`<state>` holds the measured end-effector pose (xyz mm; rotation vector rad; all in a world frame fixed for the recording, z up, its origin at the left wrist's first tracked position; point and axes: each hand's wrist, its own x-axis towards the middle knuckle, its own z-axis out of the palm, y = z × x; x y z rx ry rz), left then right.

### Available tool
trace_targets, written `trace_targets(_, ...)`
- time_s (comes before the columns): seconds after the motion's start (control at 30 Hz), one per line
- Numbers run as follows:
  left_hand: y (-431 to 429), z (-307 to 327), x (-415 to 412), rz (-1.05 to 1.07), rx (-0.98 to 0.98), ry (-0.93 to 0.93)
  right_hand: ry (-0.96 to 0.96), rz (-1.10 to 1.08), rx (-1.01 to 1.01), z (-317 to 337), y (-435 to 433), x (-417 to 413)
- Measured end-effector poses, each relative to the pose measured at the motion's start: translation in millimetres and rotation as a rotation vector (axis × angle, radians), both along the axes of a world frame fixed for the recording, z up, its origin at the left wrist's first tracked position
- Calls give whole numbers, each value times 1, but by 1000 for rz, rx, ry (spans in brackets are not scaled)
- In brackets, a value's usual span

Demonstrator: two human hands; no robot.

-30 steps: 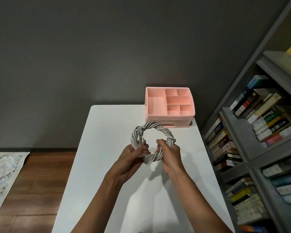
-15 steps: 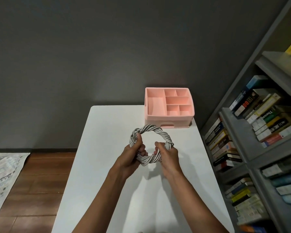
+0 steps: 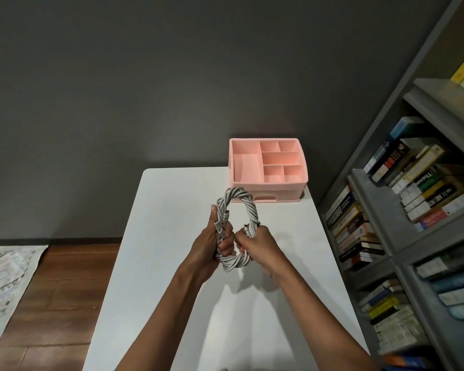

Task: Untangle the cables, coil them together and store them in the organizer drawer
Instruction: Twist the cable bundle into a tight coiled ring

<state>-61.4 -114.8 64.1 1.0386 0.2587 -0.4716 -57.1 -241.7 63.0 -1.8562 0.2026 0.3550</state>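
Note:
A ring of grey-white cables [image 3: 248, 207], twisted round one another, hangs in the air over the white table [image 3: 172, 199]. My left hand [image 3: 212, 246] grips the ring's left side, thumb stretched up along it. My right hand [image 3: 256, 243] grips the lower right side, fingers curled round the strands. Several plug ends show by my left thumb and above my right fist. The pink organizer [image 3: 268, 170] stands at the table's far right corner, with open compartments on top and a drawer front with a finger slot [image 3: 264, 197] that looks closed.
A grey bookshelf [image 3: 413, 223] packed with books runs along the right of the table. A dark wall stands behind. Wooden floor and a patterned rug [image 3: 8, 285] lie to the left.
The ring has been squeezed from round to a narrow upright oval. Both hands have come closer together and lower down on it.

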Motion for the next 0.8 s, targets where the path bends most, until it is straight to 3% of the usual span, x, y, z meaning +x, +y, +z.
trace_targets(0.1, -1, -4, 1, 49, -21, 60, 10, 111, -28, 0, 1, 2)
trace_targets(0.23, -1, -5, -1, 33, -12, 54, 15, 71, 10, 3, -5, -1)
trace_targets(0.47, 6, -8, -3, 27, -206, 63, 165, -212, 583, 3, -7, 0)
trace_targets(0.57, 6, -9, -5, 1, -217, 42, 228, -288, 736, 4, -8, -1)
trace_targets(0.8, 15, -16, -5, -17, -214, 135, 169, -301, 732, 5, -3, -5)
